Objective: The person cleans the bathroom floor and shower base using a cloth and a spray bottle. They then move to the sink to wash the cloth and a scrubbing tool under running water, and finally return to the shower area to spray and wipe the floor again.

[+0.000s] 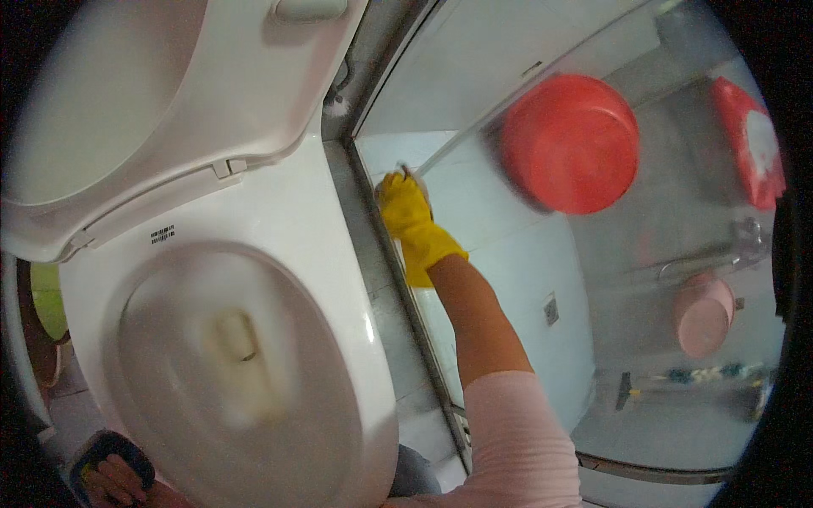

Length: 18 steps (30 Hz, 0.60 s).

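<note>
A white toilet [343,279] with its seat raised fills the left side, the bowl stained yellow-brown at the bottom. At the lower left edge my bare left hand [117,481] has its fingers curled against a dark, flat object with rounded corners [108,442]. My right hand [412,222], in a yellow rubber glove, reaches past the toilet to the shower glass. Its fingers are closed at the near edge of the glass panel [495,114]. A small dark tip shows above the fingers, but what they hold is mostly hidden.
A red basin [572,144] is beyond the glass, with a red-and-white bag [754,148] and a pink basin [705,315] farther right. A squeegee-like tool [625,391] is lower right. A dark metal frame [398,245] runs beside the toilet.
</note>
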Tool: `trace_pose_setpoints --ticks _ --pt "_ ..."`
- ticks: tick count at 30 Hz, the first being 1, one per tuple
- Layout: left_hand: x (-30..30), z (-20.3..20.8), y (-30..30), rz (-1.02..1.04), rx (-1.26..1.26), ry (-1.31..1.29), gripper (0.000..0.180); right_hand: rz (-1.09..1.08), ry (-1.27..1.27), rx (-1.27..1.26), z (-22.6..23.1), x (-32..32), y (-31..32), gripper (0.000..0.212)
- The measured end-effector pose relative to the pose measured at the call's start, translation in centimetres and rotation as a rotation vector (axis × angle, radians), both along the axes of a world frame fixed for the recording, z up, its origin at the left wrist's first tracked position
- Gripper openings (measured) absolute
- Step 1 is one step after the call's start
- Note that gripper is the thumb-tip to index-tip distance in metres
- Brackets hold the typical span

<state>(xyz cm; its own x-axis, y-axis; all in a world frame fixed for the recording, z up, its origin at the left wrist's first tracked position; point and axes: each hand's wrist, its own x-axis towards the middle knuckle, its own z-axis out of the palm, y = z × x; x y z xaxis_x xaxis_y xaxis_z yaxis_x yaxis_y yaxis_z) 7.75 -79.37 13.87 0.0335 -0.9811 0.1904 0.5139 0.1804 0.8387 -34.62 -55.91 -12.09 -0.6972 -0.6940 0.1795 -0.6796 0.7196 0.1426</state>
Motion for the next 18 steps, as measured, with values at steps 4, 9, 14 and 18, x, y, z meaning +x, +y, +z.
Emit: trace_pose_setpoints --ticks 4,9,14,18 --pt "0.2 -0.3 -0.3 -0.044 0.0 0.021 0.037 -0.03 0.011 0.056 -3.8 3.4 3.1 0.016" --pt "1.4 -0.3 -0.8 -0.111 0.019 0.059 0.038 -0.118 -0.385 0.007 -4.7 17.2 12.2 0.014" --pt "0.9 0.3 -0.4 -0.096 0.022 0.058 0.04 -0.259 -0.702 0.343 -1.6 30.8 23.1 0.014" --pt "1.7 0.6 -0.5 -0.215 0.023 0.173 0.039 -0.198 -0.743 0.504 0.0 32.7 25.2 0.018"
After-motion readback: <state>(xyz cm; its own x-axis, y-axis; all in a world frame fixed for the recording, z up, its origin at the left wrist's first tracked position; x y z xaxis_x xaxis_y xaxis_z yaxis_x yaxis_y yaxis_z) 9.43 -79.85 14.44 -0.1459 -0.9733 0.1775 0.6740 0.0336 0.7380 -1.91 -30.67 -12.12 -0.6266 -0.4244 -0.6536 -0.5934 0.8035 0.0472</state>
